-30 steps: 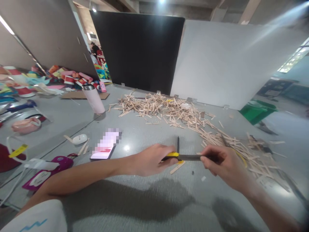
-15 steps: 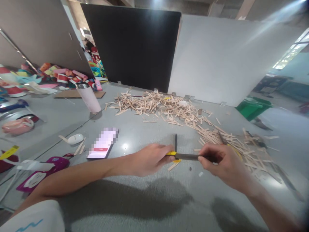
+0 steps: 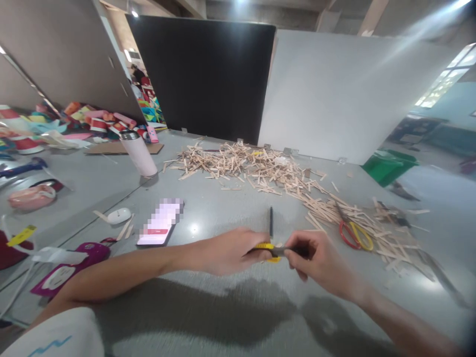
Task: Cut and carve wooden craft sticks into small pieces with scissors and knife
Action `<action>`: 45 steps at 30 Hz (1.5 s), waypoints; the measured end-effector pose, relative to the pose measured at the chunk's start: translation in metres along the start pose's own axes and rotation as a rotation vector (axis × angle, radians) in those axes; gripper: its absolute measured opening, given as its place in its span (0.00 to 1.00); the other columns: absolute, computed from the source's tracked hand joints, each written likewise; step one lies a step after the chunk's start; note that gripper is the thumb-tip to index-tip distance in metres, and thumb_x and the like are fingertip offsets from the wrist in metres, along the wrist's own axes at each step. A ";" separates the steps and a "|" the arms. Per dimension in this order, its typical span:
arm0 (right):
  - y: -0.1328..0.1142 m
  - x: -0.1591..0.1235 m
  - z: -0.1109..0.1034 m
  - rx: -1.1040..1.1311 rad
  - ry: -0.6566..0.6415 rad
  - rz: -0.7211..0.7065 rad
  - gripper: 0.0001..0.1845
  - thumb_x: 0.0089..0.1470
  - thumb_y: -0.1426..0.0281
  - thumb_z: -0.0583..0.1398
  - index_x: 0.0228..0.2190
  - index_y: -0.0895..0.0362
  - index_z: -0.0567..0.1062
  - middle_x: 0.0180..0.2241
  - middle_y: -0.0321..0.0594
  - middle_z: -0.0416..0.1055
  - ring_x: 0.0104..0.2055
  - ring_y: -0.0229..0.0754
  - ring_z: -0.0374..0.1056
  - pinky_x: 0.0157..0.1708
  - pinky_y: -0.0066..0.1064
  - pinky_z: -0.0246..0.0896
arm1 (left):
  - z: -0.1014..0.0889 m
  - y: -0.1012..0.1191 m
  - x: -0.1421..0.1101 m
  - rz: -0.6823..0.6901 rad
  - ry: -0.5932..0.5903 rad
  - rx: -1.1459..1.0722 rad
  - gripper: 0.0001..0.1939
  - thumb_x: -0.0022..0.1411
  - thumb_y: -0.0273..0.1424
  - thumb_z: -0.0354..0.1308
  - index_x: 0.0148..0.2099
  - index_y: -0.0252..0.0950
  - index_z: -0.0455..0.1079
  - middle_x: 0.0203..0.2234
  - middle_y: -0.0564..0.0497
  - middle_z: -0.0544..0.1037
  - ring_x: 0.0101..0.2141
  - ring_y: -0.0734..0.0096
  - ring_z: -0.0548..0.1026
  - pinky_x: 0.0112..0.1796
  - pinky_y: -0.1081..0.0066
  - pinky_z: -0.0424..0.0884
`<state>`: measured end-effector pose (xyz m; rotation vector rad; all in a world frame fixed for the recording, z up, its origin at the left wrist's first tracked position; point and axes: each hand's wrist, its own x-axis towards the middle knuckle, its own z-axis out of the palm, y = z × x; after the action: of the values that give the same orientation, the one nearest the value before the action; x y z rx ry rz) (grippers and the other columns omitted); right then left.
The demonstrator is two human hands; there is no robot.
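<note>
In the head view, we have both hands close together over the grey tabletop (image 3: 208, 310). Our left hand (image 3: 238, 252) is closed around a slim yellow-and-black tool (image 3: 265, 246), its yellow part showing between thumb and fingers. Our right hand (image 3: 316, 260) pinches the other end of the dark, flat strip (image 3: 278, 251) that runs out of the tool, thumb against curled fingers. The tool and strip lie nearly level between our hands, with only a short stretch of the strip bare; its right end is hidden by our fingers.

Just beyond the gap between our hands, we see a thin black pen-like stick (image 3: 271, 221) on the table. Farther out spreads a loose heap of pale, flat wooden sticks (image 3: 238, 166), trailing down to the right of our right hand, where scissors with red and yellow handles (image 3: 357, 236) lie among them. Beyond our left forearm are a black-edged phone with a lit screen (image 3: 160, 225), a small white rounded mouse (image 3: 119, 215) and, farther away, a pale pink cylindrical bottle (image 3: 139, 156) standing upright.
</note>
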<state>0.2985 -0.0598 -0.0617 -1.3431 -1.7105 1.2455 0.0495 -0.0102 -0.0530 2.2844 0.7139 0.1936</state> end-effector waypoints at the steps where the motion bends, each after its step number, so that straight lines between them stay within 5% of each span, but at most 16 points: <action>1: 0.002 0.001 0.004 0.007 0.003 -0.003 0.14 0.57 0.60 0.69 0.27 0.55 0.76 0.20 0.32 0.69 0.17 0.34 0.65 0.18 0.26 0.62 | 0.000 0.000 0.000 0.003 -0.004 -0.013 0.13 0.80 0.39 0.51 0.44 0.38 0.70 0.31 0.52 0.75 0.30 0.68 0.70 0.31 0.70 0.57; 9: 0.014 0.013 0.001 0.092 -0.083 -0.010 0.17 0.59 0.54 0.71 0.31 0.56 0.81 0.23 0.35 0.75 0.20 0.36 0.71 0.22 0.28 0.69 | 0.001 -0.009 0.004 -0.054 0.021 -0.094 0.08 0.78 0.38 0.52 0.49 0.40 0.65 0.31 0.54 0.74 0.30 0.67 0.71 0.31 0.70 0.60; 16: 0.022 0.020 -0.008 0.250 -0.165 0.134 0.25 0.49 0.53 0.78 0.35 0.55 0.75 0.27 0.36 0.82 0.21 0.38 0.75 0.23 0.27 0.72 | -0.001 -0.019 0.010 -0.060 -0.032 -0.228 0.05 0.75 0.33 0.53 0.49 0.39 0.63 0.33 0.54 0.75 0.30 0.70 0.70 0.31 0.71 0.62; 21: 0.022 0.022 -0.013 0.193 -0.193 0.138 0.26 0.52 0.48 0.76 0.34 0.57 0.78 0.24 0.36 0.80 0.16 0.35 0.70 0.16 0.25 0.65 | -0.006 -0.017 0.012 -0.078 -0.119 -0.325 0.08 0.69 0.28 0.55 0.49 0.39 0.65 0.36 0.54 0.76 0.31 0.72 0.73 0.32 0.72 0.64; 28: 0.021 0.024 -0.018 0.261 -0.227 0.083 0.34 0.58 0.39 0.69 0.43 0.58 0.80 0.29 0.41 0.83 0.23 0.41 0.78 0.25 0.32 0.76 | -0.008 -0.020 0.011 -0.081 -0.143 -0.430 0.10 0.70 0.27 0.55 0.53 0.38 0.67 0.40 0.53 0.76 0.31 0.73 0.75 0.31 0.73 0.68; 38: 0.014 0.020 -0.011 0.257 -0.089 -0.039 0.27 0.63 0.44 0.69 0.36 0.54 0.72 0.26 0.37 0.80 0.19 0.38 0.74 0.21 0.29 0.73 | -0.007 -0.021 0.010 -0.048 -0.127 -0.428 0.13 0.82 0.40 0.49 0.49 0.36 0.69 0.38 0.50 0.78 0.27 0.77 0.72 0.29 0.74 0.66; 45: 0.010 0.013 -0.006 0.270 0.011 -0.099 0.25 0.63 0.46 0.69 0.35 0.55 0.73 0.26 0.39 0.82 0.20 0.39 0.75 0.19 0.28 0.73 | -0.005 -0.013 0.007 0.003 -0.062 -0.325 0.14 0.82 0.38 0.48 0.47 0.36 0.70 0.32 0.52 0.77 0.25 0.76 0.71 0.29 0.74 0.65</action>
<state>0.3041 -0.0449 -0.0702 -1.0913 -1.5195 1.3536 0.0482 0.0042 -0.0588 1.9729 0.5987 0.2223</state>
